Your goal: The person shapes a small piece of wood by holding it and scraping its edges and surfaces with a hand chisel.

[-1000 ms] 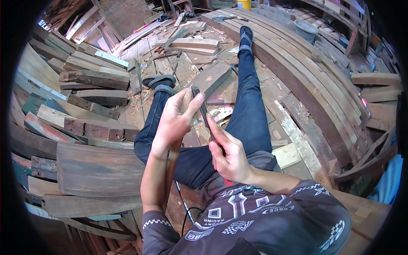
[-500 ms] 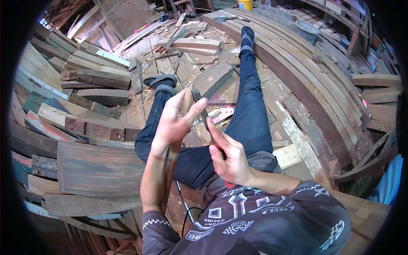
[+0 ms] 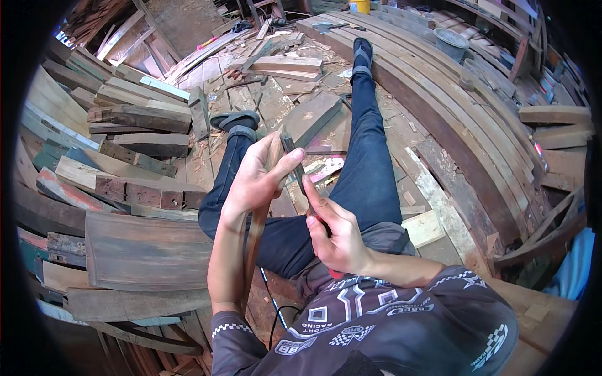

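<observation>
My left hand is closed round a narrow wooden strip, which stands on end along the inside of my forearm, its pale upper end showing above the fingers. My left thumb presses on a dark flat metal blade beside the strip's top. That blade appears to belong to a chisel, and my right hand grips it lower down, forefinger laid along the metal. Most of the handle is hidden in the right palm; a bit of red shows below that hand.
A thick wooden block lies between my outstretched legs among shavings and offcuts. Stacked timber crowds the left side. Long curved planks run along the right, with a grey bucket beyond. A dark cable hangs by my left arm.
Both hands have shifted very slightly to the left with the blade and strip. Their grips look the same.
</observation>
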Available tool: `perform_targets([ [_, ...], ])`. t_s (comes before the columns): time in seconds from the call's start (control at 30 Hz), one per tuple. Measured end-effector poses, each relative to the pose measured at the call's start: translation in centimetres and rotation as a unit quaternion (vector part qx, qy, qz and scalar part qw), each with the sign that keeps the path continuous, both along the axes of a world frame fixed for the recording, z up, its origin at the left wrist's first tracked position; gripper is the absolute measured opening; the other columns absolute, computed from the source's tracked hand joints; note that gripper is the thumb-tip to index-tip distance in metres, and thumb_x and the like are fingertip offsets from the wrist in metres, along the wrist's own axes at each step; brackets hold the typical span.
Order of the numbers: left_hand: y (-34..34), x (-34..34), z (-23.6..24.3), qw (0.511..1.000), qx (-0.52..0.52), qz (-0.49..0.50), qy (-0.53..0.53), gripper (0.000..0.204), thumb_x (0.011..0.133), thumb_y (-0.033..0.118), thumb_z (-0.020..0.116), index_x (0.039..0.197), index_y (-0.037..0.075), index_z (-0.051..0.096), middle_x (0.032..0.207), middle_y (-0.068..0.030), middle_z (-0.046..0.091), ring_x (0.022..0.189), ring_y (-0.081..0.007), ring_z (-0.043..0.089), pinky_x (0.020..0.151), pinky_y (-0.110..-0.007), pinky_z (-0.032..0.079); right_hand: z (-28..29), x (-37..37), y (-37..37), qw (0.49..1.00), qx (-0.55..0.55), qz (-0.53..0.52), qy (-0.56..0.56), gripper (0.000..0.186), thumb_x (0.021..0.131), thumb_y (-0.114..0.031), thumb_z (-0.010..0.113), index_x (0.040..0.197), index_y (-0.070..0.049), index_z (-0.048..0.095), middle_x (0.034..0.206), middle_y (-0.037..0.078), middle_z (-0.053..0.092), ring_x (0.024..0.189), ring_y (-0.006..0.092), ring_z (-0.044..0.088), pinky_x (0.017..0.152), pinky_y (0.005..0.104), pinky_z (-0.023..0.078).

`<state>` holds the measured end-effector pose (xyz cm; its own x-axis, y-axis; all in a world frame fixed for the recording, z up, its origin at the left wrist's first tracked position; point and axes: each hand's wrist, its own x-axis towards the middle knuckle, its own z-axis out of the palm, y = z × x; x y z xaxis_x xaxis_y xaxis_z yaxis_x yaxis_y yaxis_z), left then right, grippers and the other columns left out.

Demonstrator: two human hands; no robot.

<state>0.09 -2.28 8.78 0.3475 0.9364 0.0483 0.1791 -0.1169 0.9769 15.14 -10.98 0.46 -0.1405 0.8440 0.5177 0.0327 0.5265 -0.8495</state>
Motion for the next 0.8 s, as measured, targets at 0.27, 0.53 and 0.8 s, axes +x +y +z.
perform_targets([
  [0.27, -0.5, 0.7, 1.0, 0.997, -0.053, 0.02, -0.049, 0.014, 0.098, 0.021, 0.059, 0.096, 0.008, 0.056, 0.055, 0.0084, 0.038, 0.04, -0.0013, 0.028, 0.036, -0.021, 0.019, 0.0, -0.5, 0.5, 0.999, 0.048, -0.023, -0.004, 0.054, 0.092, 0.001, 0.048, 0.145, 0.006, 0.035, 0.132, 0.03, 0.053, 0.114, 0.0325, 0.06, 0.095, 0.0329, 0.044],
  [0.53, 0.5, 0.4, -0.7, 0.998, 0.043, -0.032, -0.013, 0.021, 0.097, 0.022, 0.061, 0.105, 0.003, 0.061, 0.063, 0.0073, 0.047, 0.049, -0.0008, 0.034, 0.041, -0.021, 0.026, -0.5, -0.3, 0.2, 0.998, 0.049, -0.03, 0.017, 0.055, 0.093, 0.002, 0.046, 0.147, 0.002, 0.035, 0.113, 0.021, 0.061, 0.067, 0.0112, 0.052, 0.065, 0.0249, 0.048],
  [0.8, -0.2, 0.9, 0.6, 1.0, -0.012, 0.002, -0.003, 0.016, 0.1, 0.019, 0.056, 0.099, 0.003, 0.059, 0.057, 0.008, 0.043, 0.044, -0.0001, 0.032, 0.038, -0.021, 0.023, -0.2, -0.3, 0.4, 0.996, 0.074, -0.045, 0.004, 0.055, 0.093, 0.001, 0.047, 0.146, 0.004, 0.036, 0.122, 0.026, 0.058, 0.089, 0.0239, 0.062, 0.083, 0.031, 0.049],
])
